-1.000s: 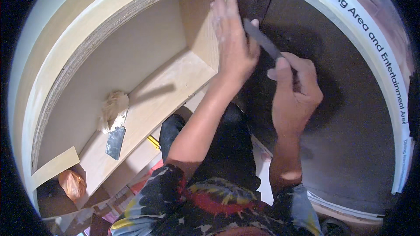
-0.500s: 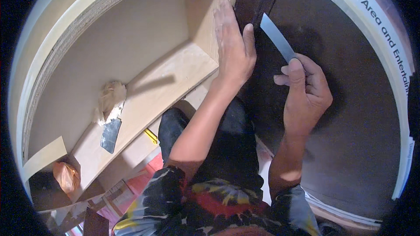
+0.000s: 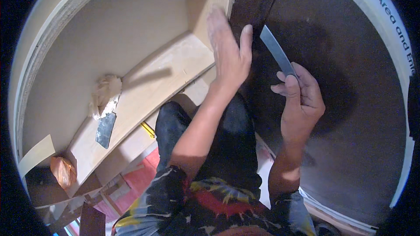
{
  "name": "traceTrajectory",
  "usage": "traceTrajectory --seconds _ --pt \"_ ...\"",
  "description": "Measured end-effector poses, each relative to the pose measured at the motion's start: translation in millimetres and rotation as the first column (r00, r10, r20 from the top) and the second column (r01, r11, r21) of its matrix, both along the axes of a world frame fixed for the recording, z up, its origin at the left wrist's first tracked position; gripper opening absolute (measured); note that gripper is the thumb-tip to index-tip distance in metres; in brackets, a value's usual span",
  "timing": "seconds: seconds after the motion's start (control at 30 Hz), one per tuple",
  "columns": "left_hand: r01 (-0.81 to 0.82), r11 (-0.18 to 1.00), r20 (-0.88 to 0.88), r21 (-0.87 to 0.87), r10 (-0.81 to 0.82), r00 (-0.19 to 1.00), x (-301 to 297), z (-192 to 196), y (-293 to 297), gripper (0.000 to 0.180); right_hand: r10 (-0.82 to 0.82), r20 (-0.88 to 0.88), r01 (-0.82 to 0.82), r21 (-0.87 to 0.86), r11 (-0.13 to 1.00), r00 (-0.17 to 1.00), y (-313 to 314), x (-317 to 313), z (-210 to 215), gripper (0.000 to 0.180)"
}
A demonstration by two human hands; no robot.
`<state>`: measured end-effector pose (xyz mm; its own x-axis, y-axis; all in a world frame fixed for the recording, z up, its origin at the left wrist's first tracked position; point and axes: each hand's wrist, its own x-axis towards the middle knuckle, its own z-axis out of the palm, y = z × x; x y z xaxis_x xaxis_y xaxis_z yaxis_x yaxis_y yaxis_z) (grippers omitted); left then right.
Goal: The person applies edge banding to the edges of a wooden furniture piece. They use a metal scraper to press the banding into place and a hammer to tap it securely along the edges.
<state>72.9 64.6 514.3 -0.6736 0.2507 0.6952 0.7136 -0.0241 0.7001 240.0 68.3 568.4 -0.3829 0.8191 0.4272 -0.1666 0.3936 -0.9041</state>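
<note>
My left hand (image 3: pixel 229 57) lies with straight fingers along the front edge of the light wooden cabinet panel (image 3: pixel 203 15). Its thumb stands apart and it holds nothing; the fingertips are smeared by motion. Between thumb and fingers of my right hand (image 3: pixel 302 100) is a thin, flat grey metal strip (image 3: pixel 277 50) with a slanted tip. That tip points up and left, in front of the dark brown board (image 3: pixel 350 135), and appears clear of the board. On the pale shelf (image 3: pixel 153 78) rests a metal scraper plate (image 3: pixel 106 130) beside a crumpled beige lump (image 3: pixel 107 92).
An orange plastic bag (image 3: pixel 63 172) sits at the shelf's left end, near a pale flat strip (image 3: pixel 37 155). A yellow tool (image 3: pixel 148 130) lies below the shelf edge, left of my knee. A white printed border (image 3: pixel 387 22) edges the brown board.
My left hand has slid slightly down and left along the panel edge. My right hand has dropped a little, with the metal strip still in it. The whole view has shifted slightly.
</note>
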Motion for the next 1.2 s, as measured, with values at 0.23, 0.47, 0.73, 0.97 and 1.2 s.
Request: traceTrajectory --seconds 0.23,0.47,0.73,0.97,1.2 --pt "-0.014 1.0 -0.178 -0.024 0.01 0.984 -18.6 34.1 6.8 0.072 -0.035 -0.017 0.036 0.091 0.995 0.999 -1.9 -17.0 13.9 0.015" --pt "-0.003 0.998 -0.311 0.063 0.022 0.95 -21.9 26.5 11.4 0.07 -0.17 -0.05 0.177 0.218 0.96 0.984 3.7 -27.5 16.2 0.01" --pt "-0.048 0.998 -0.097 0.032 0.051 0.994 -8.0 60.6 10.7 0.071 -0.261 -0.003 0.249 0.308 0.918 0.965 1.0 -33.6 17.5 0.016" --pt "0.002 0.998 -0.158 -0.058 -0.011 0.987 -19.9 49.9 3.1 0.077 -0.209 -0.071 0.22 0.212 0.952 0.975 1.3 -36.2 20.1 0.011" --pt "0.081 0.982 -0.209 0.17 -0.045 0.977 -24.3 22.9 -2.3 0.058 -0.192 -0.042 0.196 0.286 0.938 0.98 7.3 -56.7 26.5 0.011"
